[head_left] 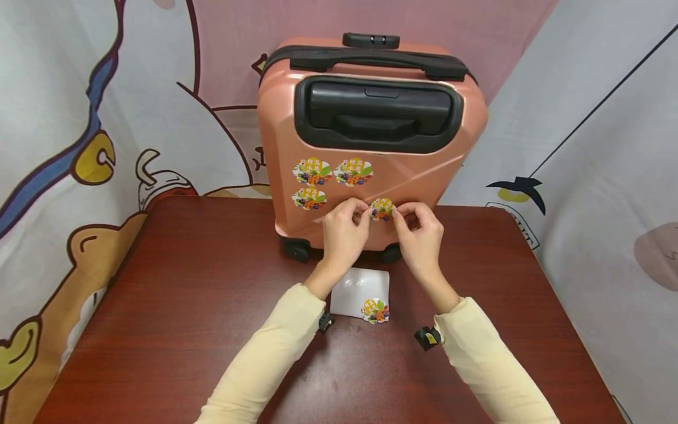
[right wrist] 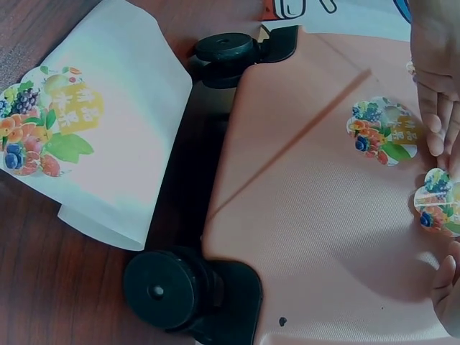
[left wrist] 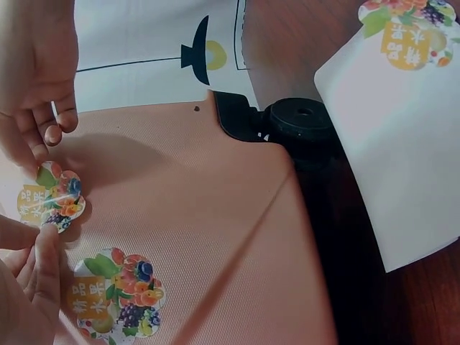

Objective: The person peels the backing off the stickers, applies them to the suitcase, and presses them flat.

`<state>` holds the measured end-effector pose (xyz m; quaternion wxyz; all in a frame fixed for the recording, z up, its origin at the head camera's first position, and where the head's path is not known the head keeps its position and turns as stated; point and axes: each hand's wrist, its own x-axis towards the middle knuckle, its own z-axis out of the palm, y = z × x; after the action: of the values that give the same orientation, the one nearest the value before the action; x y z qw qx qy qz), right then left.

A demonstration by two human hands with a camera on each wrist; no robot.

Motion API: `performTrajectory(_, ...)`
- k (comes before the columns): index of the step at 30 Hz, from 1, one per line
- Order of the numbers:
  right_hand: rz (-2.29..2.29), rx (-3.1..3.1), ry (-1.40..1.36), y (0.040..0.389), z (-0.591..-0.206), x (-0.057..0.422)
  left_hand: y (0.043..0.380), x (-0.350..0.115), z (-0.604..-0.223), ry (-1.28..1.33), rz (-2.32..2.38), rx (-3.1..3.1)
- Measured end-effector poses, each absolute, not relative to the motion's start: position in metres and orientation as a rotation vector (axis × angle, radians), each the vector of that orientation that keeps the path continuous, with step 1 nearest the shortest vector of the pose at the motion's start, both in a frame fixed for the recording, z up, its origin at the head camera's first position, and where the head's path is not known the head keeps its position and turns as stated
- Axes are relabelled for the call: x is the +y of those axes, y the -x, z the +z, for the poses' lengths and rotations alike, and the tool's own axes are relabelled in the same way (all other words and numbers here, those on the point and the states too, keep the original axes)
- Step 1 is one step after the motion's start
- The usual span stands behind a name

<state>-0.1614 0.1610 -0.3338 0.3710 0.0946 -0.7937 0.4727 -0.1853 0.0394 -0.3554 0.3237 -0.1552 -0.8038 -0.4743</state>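
A pink hard-shell suitcase (head_left: 371, 176) stands upright on the table. In front of its lower face, a fruit sticker (head_left: 382, 209) is pinched at its left edge by my left hand (head_left: 345, 228) and at its right edge by my right hand (head_left: 422, 237). The left wrist view shows the same fruit sticker (left wrist: 52, 198) close over the shell, with a shadow beside it. Three matching stickers are on the suitcase: an upper-left one (head_left: 312, 172), one beside it (head_left: 353, 172) and a lower-left one (head_left: 309, 198).
On the dark red table (head_left: 212, 294), just before the suitcase wheels (head_left: 296, 250), lies a white backing sheet (head_left: 352, 291) with a fruit sticker (head_left: 375, 311) at its near right corner. Printed cloth (head_left: 222, 35) hangs behind and around the table.
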Motion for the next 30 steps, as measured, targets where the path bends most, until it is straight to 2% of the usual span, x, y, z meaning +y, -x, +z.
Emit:
performTrajectory(8, 1.148, -1.996, -0.255, 0.178, -0.355, 0.168, 0.186, 0.041, -0.354, 0.378, -1.181, -2.111)
performTrajectory(30, 0.961, -1.995, -0.165, 0.182, -0.360, 0.156, 0.187, 0.045, -0.355, 0.347, -1.110, -2.110)
